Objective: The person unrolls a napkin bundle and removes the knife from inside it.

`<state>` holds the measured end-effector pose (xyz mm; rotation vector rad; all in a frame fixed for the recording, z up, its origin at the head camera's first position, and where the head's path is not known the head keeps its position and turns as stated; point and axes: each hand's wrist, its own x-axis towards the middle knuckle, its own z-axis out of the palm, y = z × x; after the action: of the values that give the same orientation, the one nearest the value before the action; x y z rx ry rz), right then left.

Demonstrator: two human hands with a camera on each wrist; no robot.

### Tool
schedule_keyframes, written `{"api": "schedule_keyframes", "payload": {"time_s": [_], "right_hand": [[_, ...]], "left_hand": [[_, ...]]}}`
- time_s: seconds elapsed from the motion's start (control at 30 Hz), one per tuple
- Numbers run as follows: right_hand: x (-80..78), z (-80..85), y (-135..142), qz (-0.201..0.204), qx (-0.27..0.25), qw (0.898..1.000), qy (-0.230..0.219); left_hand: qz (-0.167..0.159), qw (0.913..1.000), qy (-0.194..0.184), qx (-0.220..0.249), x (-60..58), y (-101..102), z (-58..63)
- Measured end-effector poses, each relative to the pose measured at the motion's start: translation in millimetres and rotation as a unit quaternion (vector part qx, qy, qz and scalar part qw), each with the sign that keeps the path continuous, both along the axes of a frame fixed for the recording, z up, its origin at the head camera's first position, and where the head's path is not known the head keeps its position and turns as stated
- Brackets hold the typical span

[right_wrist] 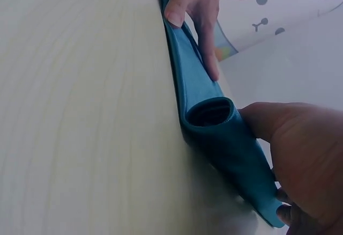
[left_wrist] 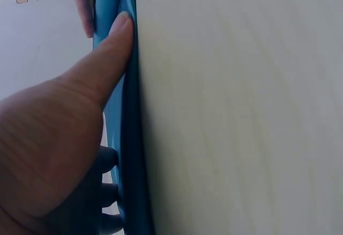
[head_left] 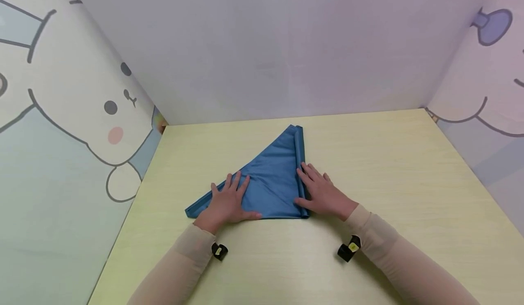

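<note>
A shiny blue cloth (head_left: 272, 177) lies on the table, its left side slanting down to a narrow corner. Along its right side runs an upright roll (head_left: 300, 148), whose near end shows as a dark round opening in the right wrist view. My left hand (head_left: 227, 203) rests on the left part of the cloth with fingers spread, the thumb (left_wrist: 102, 58) along the near edge. On the roll, the fingers of my right hand (head_left: 323, 195) lie nearly straight from the right side, and its thumb touches the roll near the bottom end.
The pale wood-grain table (head_left: 389, 159) extends around the cloth on all sides. A plain light wall (head_left: 266, 50) stands at its far edge. Side panels with cartoon animals (head_left: 82, 91) flank it. Small black cameras (head_left: 349, 248) are strapped at both wrists.
</note>
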<state>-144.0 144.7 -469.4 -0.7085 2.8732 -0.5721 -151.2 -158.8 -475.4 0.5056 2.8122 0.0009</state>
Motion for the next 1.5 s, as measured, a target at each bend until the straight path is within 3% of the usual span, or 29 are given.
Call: {"api": "schedule_keyframes", "payload": {"time_s": [0.4, 0.63, 0.73, 0.83, 0.97, 1.17, 1.5], "right_hand": [[-0.4, -7.1, 6, 0.004, 0.009, 1.000, -0.008], [2.0, -4.2, -1, 0.014, 0.013, 1.000, 0.010], [3.0, -3.2, -12, 0.025, 0.021, 0.999, 0.016], [2.9, -4.0, -24, 0.033, 0.024, 0.999, 0.023], [2.3, -6.6, -31, 0.034, 0.032, 0.998, 0.040], [1.1, -10.4, -28, 0.029, 0.040, 0.997, 0.053], [-1.0, -13.2, -18, 0.021, 0.042, 0.998, 0.039]], "left_hand": [[0.003, 0.9999, -0.012, 0.001, -3.2, -12, -0.2], [-0.004, 1.0000, -0.007, 0.001, 0.3, -5, 3.1], [0.014, 0.9994, -0.008, 0.029, 4.9, 6, 4.9], [0.061, 0.9967, -0.012, 0.052, 9.5, 17, 3.7], [0.106, 0.9939, -0.014, 0.026, 13.0, 24, -1.6], [0.100, 0.9950, -0.006, -0.005, 13.7, 22, -6.7], [0.101, 0.9947, -0.018, -0.001, 10.9, 14, -3.5]]}}
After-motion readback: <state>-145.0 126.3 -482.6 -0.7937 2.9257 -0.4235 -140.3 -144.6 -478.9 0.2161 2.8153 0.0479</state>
